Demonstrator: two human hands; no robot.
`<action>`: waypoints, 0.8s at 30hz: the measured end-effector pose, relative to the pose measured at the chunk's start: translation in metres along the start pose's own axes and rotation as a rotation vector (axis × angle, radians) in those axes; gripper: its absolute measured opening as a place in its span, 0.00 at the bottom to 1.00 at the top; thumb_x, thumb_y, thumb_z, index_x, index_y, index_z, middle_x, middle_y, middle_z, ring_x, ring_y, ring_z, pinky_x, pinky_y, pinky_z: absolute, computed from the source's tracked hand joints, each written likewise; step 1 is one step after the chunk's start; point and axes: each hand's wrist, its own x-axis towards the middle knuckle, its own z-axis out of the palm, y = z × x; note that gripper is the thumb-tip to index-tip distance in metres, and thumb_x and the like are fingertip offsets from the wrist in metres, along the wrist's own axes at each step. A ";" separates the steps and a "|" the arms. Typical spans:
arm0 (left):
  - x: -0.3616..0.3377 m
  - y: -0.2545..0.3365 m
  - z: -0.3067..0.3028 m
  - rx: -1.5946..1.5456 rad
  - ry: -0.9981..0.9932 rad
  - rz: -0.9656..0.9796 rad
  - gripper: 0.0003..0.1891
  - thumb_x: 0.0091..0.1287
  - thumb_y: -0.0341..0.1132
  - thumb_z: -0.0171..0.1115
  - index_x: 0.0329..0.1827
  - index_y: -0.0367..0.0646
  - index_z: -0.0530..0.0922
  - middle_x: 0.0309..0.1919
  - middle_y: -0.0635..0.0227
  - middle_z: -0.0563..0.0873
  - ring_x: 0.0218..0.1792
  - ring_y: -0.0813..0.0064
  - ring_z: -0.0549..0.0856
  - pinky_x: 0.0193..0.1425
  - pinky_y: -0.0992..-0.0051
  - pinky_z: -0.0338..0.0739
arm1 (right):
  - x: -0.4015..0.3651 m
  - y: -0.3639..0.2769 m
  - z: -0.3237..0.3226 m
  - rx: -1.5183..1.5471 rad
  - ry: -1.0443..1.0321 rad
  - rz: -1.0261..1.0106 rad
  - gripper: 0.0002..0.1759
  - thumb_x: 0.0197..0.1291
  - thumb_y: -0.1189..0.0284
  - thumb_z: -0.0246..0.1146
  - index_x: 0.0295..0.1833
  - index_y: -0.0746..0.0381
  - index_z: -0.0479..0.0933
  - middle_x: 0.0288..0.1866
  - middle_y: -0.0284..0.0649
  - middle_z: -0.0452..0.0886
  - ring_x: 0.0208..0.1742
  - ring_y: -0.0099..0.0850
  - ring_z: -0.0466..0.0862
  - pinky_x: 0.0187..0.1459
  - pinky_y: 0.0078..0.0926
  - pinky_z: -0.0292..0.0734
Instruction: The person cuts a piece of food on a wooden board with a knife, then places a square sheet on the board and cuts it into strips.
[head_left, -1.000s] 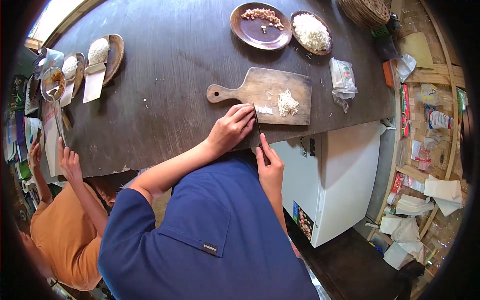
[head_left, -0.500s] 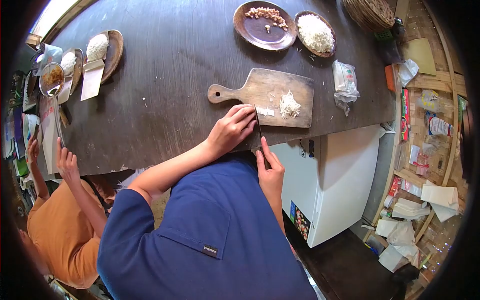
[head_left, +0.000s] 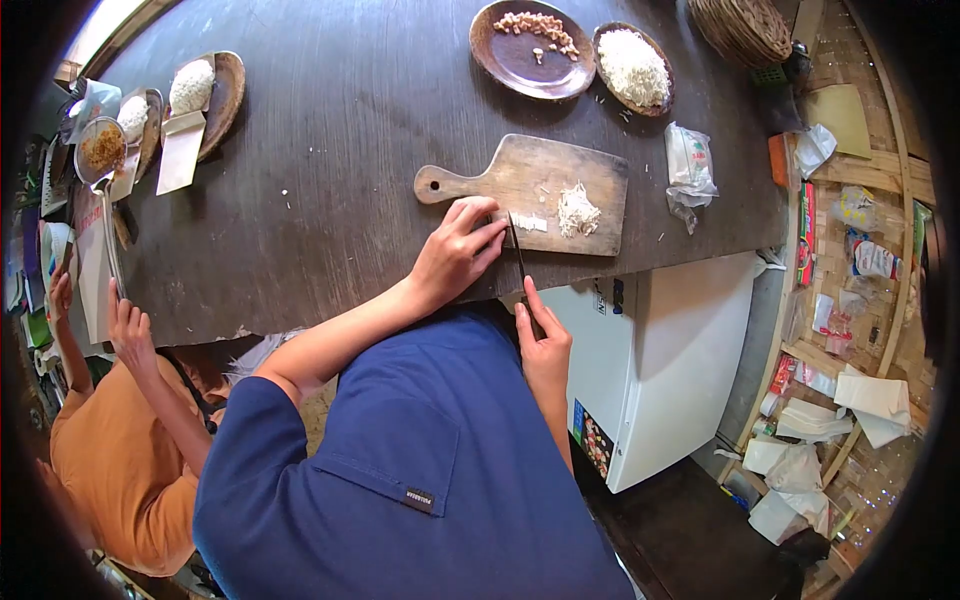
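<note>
PLACE: rustic kitchen | COUNTER: dark wooden counter (head_left: 350, 120) carries a handled cutting board (head_left: 540, 170) with chopped white food (head_left: 577, 210) | DISHES: wooden plates (head_left: 515, 62) of diced and shredded food | APPLIANCE: white fridge (head_left: 680, 350) below counter edge | SURROUNDS: woven basket (head_left: 745, 25), bamboo slats (head_left: 900, 160), food packets (head_left: 875, 255)

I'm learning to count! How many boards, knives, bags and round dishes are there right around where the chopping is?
cutting board: 1
knife: 1
round dishes behind the board: 2
plastic bag: 1
Total: 5
</note>
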 end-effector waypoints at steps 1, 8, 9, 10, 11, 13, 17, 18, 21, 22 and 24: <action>0.000 0.001 -0.001 0.001 0.003 -0.001 0.15 0.64 0.25 0.76 0.54 0.35 0.88 0.58 0.56 0.83 0.60 0.56 0.85 0.62 0.63 0.87 | 0.000 -0.001 0.000 -0.001 0.003 -0.008 0.26 0.76 0.74 0.68 0.77 0.48 0.81 0.30 0.41 0.72 0.29 0.26 0.67 0.35 0.31 0.72; -0.002 0.005 -0.001 0.098 -0.019 0.040 0.16 0.64 0.26 0.76 0.54 0.35 0.88 0.57 0.55 0.83 0.61 0.55 0.85 0.62 0.62 0.86 | 0.015 -0.002 0.009 -0.078 0.012 -0.058 0.26 0.77 0.74 0.68 0.77 0.49 0.81 0.31 0.42 0.75 0.29 0.26 0.69 0.35 0.31 0.73; 0.000 0.005 -0.001 0.072 -0.014 0.028 0.16 0.64 0.26 0.76 0.55 0.36 0.88 0.57 0.55 0.83 0.60 0.55 0.85 0.62 0.63 0.86 | 0.016 -0.002 0.008 -0.031 0.016 -0.050 0.26 0.77 0.74 0.68 0.77 0.49 0.81 0.31 0.42 0.74 0.30 0.26 0.69 0.35 0.31 0.73; 0.001 0.005 -0.002 0.076 -0.012 0.028 0.16 0.64 0.26 0.76 0.55 0.36 0.88 0.57 0.55 0.83 0.60 0.55 0.85 0.62 0.63 0.86 | 0.018 -0.003 0.009 0.018 0.017 -0.047 0.26 0.77 0.74 0.68 0.77 0.49 0.81 0.31 0.42 0.74 0.30 0.26 0.69 0.35 0.31 0.73; 0.001 0.004 -0.002 0.054 -0.008 0.020 0.16 0.64 0.25 0.76 0.55 0.36 0.88 0.57 0.56 0.83 0.60 0.55 0.85 0.62 0.63 0.87 | 0.013 -0.006 0.008 0.018 0.004 0.013 0.26 0.77 0.73 0.68 0.77 0.49 0.81 0.31 0.42 0.73 0.30 0.26 0.69 0.37 0.30 0.73; -0.002 0.004 -0.003 0.027 -0.008 0.004 0.16 0.64 0.25 0.76 0.55 0.37 0.89 0.56 0.56 0.83 0.59 0.55 0.85 0.62 0.63 0.87 | 0.004 -0.001 0.008 0.013 0.006 0.016 0.26 0.77 0.73 0.68 0.78 0.49 0.81 0.31 0.42 0.74 0.31 0.26 0.69 0.38 0.30 0.74; -0.001 0.001 -0.002 -0.042 0.000 -0.018 0.15 0.64 0.23 0.76 0.55 0.37 0.89 0.56 0.57 0.83 0.58 0.56 0.86 0.62 0.63 0.88 | 0.001 0.005 0.009 0.089 -0.014 0.134 0.25 0.78 0.73 0.67 0.77 0.50 0.81 0.32 0.41 0.77 0.33 0.25 0.72 0.41 0.29 0.76; 0.000 0.001 -0.002 -0.067 0.012 -0.017 0.15 0.64 0.23 0.76 0.54 0.37 0.89 0.56 0.58 0.83 0.58 0.56 0.86 0.62 0.63 0.88 | 0.001 0.006 0.010 0.090 -0.010 0.135 0.25 0.78 0.73 0.67 0.77 0.50 0.81 0.32 0.41 0.77 0.33 0.25 0.72 0.41 0.29 0.76; 0.000 0.001 0.000 -0.069 0.008 -0.033 0.15 0.65 0.23 0.76 0.54 0.37 0.89 0.56 0.57 0.83 0.58 0.56 0.86 0.61 0.63 0.88 | 0.003 0.009 0.011 0.139 0.003 0.130 0.25 0.78 0.73 0.67 0.77 0.50 0.81 0.33 0.42 0.78 0.34 0.24 0.72 0.41 0.28 0.77; 0.001 0.002 -0.001 -0.067 0.009 -0.032 0.15 0.65 0.23 0.76 0.54 0.37 0.89 0.56 0.57 0.83 0.58 0.56 0.86 0.61 0.63 0.88 | 0.001 0.011 0.012 0.146 0.002 0.151 0.25 0.78 0.73 0.67 0.77 0.50 0.81 0.33 0.42 0.78 0.34 0.24 0.72 0.41 0.28 0.77; 0.002 0.003 -0.004 -0.039 -0.004 -0.014 0.15 0.65 0.22 0.76 0.54 0.37 0.88 0.57 0.57 0.83 0.58 0.56 0.85 0.61 0.63 0.88 | -0.001 0.011 0.013 0.156 -0.009 0.169 0.25 0.78 0.73 0.67 0.77 0.50 0.81 0.33 0.42 0.78 0.34 0.24 0.72 0.41 0.27 0.76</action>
